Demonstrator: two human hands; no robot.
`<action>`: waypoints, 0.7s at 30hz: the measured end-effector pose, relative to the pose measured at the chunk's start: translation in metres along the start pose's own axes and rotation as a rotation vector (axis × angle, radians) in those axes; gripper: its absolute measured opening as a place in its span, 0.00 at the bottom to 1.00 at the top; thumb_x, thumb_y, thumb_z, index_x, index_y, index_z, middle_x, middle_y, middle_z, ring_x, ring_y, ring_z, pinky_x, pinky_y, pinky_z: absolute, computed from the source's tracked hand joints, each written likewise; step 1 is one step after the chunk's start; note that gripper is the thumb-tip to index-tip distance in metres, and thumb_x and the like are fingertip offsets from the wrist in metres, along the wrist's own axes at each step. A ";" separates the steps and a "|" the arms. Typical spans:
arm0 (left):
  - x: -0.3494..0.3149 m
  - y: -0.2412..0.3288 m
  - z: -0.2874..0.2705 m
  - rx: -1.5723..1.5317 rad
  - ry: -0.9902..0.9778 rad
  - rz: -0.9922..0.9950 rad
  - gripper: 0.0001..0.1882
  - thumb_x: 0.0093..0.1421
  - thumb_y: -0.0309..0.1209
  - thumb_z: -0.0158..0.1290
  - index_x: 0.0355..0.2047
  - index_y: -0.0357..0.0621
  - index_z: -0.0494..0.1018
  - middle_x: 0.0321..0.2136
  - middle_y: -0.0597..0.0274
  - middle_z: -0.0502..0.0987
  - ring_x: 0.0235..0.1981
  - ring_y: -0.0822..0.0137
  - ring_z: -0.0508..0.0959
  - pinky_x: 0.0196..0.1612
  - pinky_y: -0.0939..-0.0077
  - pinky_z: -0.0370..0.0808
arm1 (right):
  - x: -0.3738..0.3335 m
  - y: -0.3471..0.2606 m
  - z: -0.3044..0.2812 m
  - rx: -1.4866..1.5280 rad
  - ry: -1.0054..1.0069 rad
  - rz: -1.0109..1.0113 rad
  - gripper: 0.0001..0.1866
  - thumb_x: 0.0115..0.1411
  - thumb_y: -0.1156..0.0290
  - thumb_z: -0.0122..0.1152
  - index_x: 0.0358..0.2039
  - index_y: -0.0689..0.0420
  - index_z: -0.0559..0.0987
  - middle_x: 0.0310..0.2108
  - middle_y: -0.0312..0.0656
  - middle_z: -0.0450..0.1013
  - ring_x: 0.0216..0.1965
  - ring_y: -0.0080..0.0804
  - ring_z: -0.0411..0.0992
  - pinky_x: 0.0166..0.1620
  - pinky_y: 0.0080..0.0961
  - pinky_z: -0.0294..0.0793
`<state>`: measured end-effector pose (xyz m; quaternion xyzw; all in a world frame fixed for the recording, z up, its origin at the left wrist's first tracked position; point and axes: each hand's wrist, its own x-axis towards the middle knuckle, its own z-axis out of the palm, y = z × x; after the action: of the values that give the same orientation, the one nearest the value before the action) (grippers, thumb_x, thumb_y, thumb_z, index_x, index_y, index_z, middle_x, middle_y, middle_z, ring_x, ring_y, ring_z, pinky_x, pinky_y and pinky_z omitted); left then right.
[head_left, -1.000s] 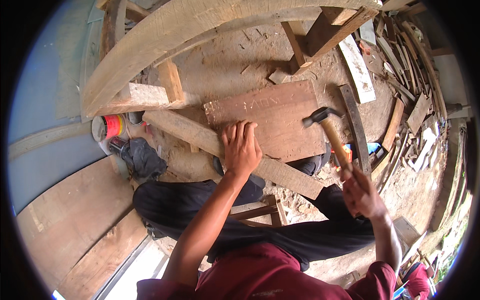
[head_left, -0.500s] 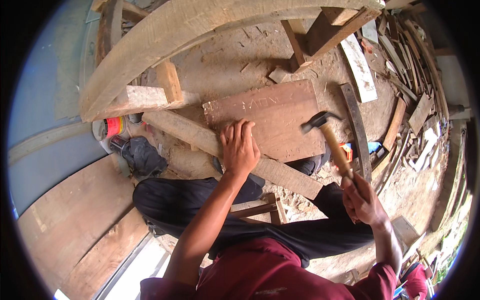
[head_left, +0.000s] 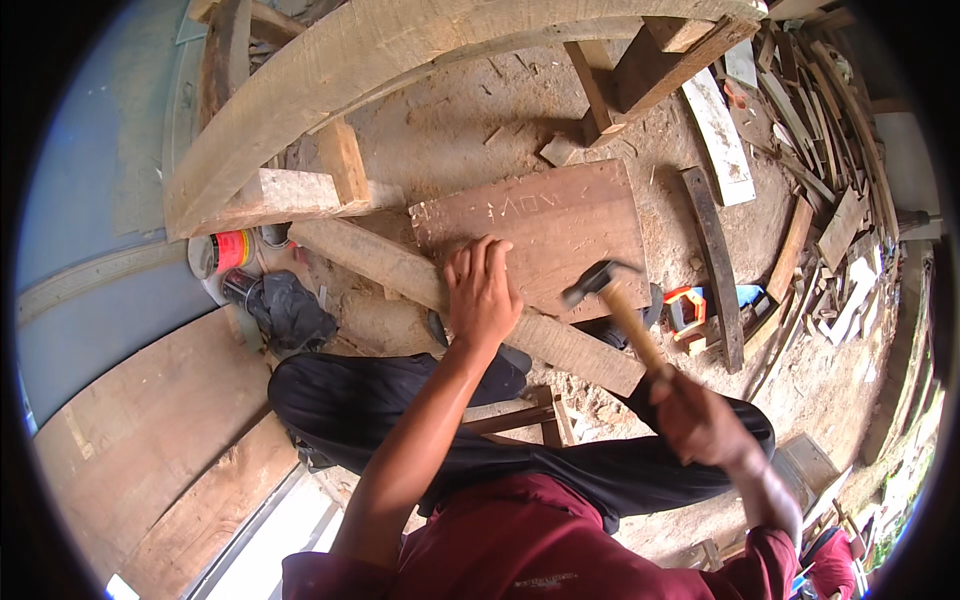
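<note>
A reddish-brown wooden board [head_left: 560,215] lies tilted across a long wooden beam [head_left: 370,260] in front of me. My left hand [head_left: 482,290] presses on the board's near left part, its fingers bent and close together; the thumb side is partly hidden. My right hand [head_left: 695,418] is wrapped round the wooden handle of a claw hammer [head_left: 630,325]. The hammer's dark head is over the board's near right edge, smeared by motion, so whether it touches the wood cannot be told.
A curved wooden piece [head_left: 400,50] on a frame arches across the far side. A handsaw [head_left: 684,308] with an orange handle lies right of the board, beside a dark wooden strip [head_left: 715,270]. Scrap wood [head_left: 840,240] is heaped at right. A can [head_left: 220,253] and black bag [head_left: 290,310] stand left.
The hammer and my right hand have swung left and downward, bringing the hammer's head over the board's near edge. My left hand stays on the board, almost unmoved. The saw's handle is now uncovered.
</note>
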<state>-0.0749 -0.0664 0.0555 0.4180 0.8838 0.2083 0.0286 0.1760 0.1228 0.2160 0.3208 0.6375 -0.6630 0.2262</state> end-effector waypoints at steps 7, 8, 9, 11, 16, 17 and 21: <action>0.003 0.004 -0.001 0.012 0.018 -0.010 0.21 0.52 0.23 0.52 0.49 0.43 0.68 0.48 0.55 0.71 0.52 0.54 0.70 0.61 0.52 0.60 | -0.004 0.010 0.019 0.044 -0.115 0.152 0.13 0.69 0.63 0.53 0.43 0.60 0.67 0.16 0.30 0.62 0.12 0.18 0.61 0.14 0.18 0.61; 0.002 0.002 -0.001 0.010 0.014 -0.006 0.21 0.52 0.23 0.52 0.49 0.43 0.68 0.48 0.55 0.71 0.52 0.54 0.70 0.61 0.52 0.60 | -0.005 0.011 0.010 0.139 -0.073 0.085 0.14 0.70 0.61 0.51 0.42 0.59 0.67 0.16 0.30 0.61 0.12 0.18 0.61 0.14 0.17 0.61; 0.002 0.002 0.000 0.012 0.010 -0.008 0.21 0.52 0.23 0.52 0.49 0.43 0.68 0.48 0.55 0.71 0.52 0.54 0.70 0.61 0.52 0.61 | -0.003 0.009 -0.001 0.235 -0.030 0.017 0.15 0.72 0.58 0.49 0.41 0.59 0.66 0.16 0.30 0.61 0.12 0.17 0.60 0.13 0.17 0.60; 0.004 0.005 -0.001 0.020 0.009 -0.021 0.21 0.52 0.22 0.52 0.48 0.43 0.68 0.48 0.55 0.71 0.52 0.54 0.70 0.61 0.53 0.61 | 0.005 -0.013 -0.004 0.184 0.174 0.142 0.21 0.72 0.51 0.46 0.39 0.59 0.66 0.16 0.29 0.59 0.10 0.16 0.58 0.12 0.17 0.57; 0.007 0.008 -0.004 0.030 0.015 -0.030 0.20 0.53 0.22 0.52 0.48 0.44 0.68 0.48 0.56 0.71 0.53 0.54 0.70 0.60 0.54 0.61 | -0.003 -0.006 0.022 -0.266 -0.143 -0.068 0.16 0.70 0.58 0.52 0.44 0.58 0.74 0.18 0.39 0.68 0.20 0.25 0.70 0.25 0.32 0.68; 0.007 0.008 -0.004 0.047 -0.004 -0.027 0.21 0.53 0.23 0.53 0.49 0.44 0.67 0.48 0.56 0.71 0.53 0.55 0.70 0.61 0.54 0.61 | 0.000 0.007 0.031 -0.386 -0.266 -0.089 0.13 0.69 0.62 0.53 0.43 0.59 0.76 0.18 0.43 0.70 0.20 0.29 0.70 0.24 0.34 0.66; 0.006 0.007 -0.003 0.022 0.022 -0.034 0.21 0.53 0.23 0.52 0.49 0.44 0.68 0.48 0.57 0.72 0.53 0.55 0.70 0.60 0.54 0.61 | -0.007 -0.031 0.016 -0.331 -0.214 -0.015 0.13 0.70 0.63 0.52 0.43 0.61 0.75 0.17 0.42 0.68 0.18 0.27 0.70 0.22 0.32 0.65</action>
<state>-0.0748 -0.0593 0.0620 0.4010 0.8933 0.2024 0.0180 0.1566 0.1084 0.2422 0.2023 0.7125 -0.5811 0.3373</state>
